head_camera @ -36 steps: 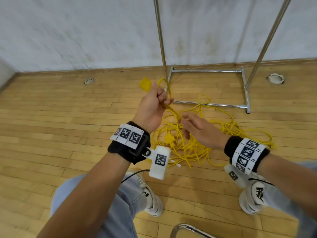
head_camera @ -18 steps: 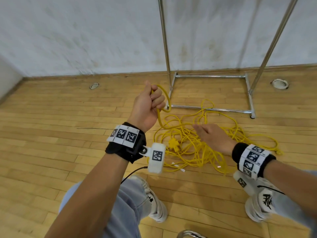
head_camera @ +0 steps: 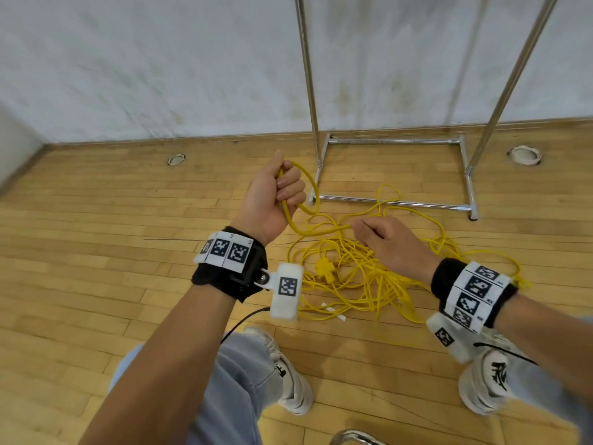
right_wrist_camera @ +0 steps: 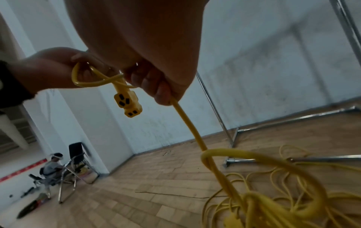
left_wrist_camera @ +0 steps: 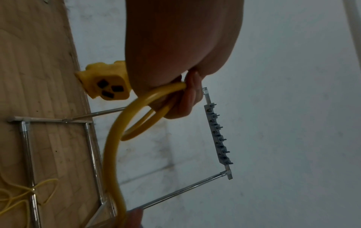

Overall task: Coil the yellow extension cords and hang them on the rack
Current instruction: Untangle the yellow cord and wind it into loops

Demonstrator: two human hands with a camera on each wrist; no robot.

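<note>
Gripping a small loop of the yellow extension cord [head_camera: 296, 200], the left hand [head_camera: 271, 200] is held raised with its fingers curled round the cable, and the cord's socket end [left_wrist_camera: 106, 84] is seen projecting just beside that hand in the left wrist view. The same cord is pinched by the right hand [head_camera: 386, 242], whose fingers are closed round it a little below and to the right of the left hand. From there the cable is led down to a tangled heap of yellow cord [head_camera: 369, 277] lying on the wooden floor [head_camera: 96, 252], in front of the metal rack [head_camera: 393, 141], whose base bars are partly crossed by loose strands.
</note>
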